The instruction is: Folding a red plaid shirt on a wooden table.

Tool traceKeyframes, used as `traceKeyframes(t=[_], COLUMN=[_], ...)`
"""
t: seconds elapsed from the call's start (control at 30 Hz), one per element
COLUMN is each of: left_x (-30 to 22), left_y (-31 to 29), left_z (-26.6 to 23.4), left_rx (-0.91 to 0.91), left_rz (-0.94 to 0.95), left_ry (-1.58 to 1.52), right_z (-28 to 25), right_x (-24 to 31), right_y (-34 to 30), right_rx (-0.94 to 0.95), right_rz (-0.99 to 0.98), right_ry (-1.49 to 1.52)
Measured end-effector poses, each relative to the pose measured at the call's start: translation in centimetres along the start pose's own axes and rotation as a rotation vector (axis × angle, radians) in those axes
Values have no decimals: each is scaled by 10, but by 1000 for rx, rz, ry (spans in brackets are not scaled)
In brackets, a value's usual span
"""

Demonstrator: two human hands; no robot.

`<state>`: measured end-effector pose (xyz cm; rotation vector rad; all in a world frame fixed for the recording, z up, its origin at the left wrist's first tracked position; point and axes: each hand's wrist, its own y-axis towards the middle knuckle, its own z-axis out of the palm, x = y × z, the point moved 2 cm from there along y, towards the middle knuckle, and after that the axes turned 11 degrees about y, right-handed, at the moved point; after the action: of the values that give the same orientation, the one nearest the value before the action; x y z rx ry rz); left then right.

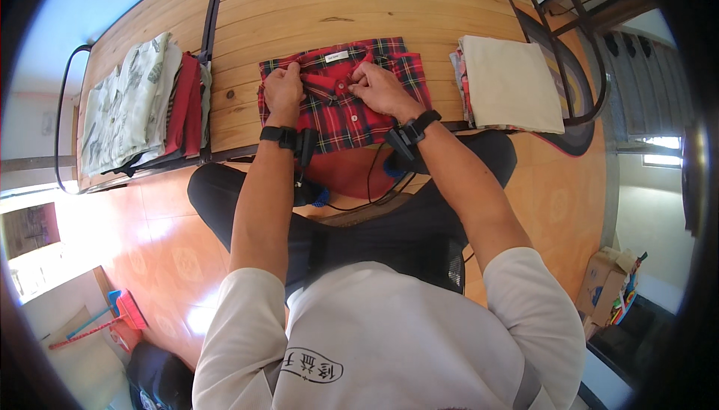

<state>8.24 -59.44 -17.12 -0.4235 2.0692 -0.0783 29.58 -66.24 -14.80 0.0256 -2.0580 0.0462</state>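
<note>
A red plaid button-up shirt (359, 129) lies folded on the wooden slatted table in front of me, its collar toward the far side and a white label inside the neck. My left hand (284, 95) is closed on the left side of the collar. On the collar's right side, close to the top button, my right hand (380, 89) pinches the fabric. Some fingertips of both hands are hidden by the hands themselves. A black band with a dark device sits on each wrist.
Folded clothes (123, 110) are stacked at the table's left, white patterned ones beside red. To the right lies another pile topped by a cream cloth (513, 84). A black metal rail (584, 43) rises at the right end. Cables (371, 193) hang below the table's near edge.
</note>
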Motion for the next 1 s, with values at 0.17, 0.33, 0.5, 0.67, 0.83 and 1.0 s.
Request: traceKeyframes(t=[0.17,0.33,0.5,0.67,0.83,1.0], left_x=[7,11,26,-6,17,8], left_y=[0,-2,18,-59,-61,-61], left_z=[4,-1,-6,0,9,3], left_rx=[-48,-98,-115,-171,29,104], left_rz=[-12,5,54,465,506,502], left_ry=[-163,-209,-97,151,431,470], right_z=[-6,-4,0,-13,-2,-4], right_x=[7,9,8,-7,-2,-5], right_y=[-8,-8,0,-8,-14,-13], right_rx=[-147,-282,-189,-216,-197,-193], right_rz=[-159,-293,-345,-352,-276,-269], right_ry=[-33,-323,-375,-383,-425,-453])
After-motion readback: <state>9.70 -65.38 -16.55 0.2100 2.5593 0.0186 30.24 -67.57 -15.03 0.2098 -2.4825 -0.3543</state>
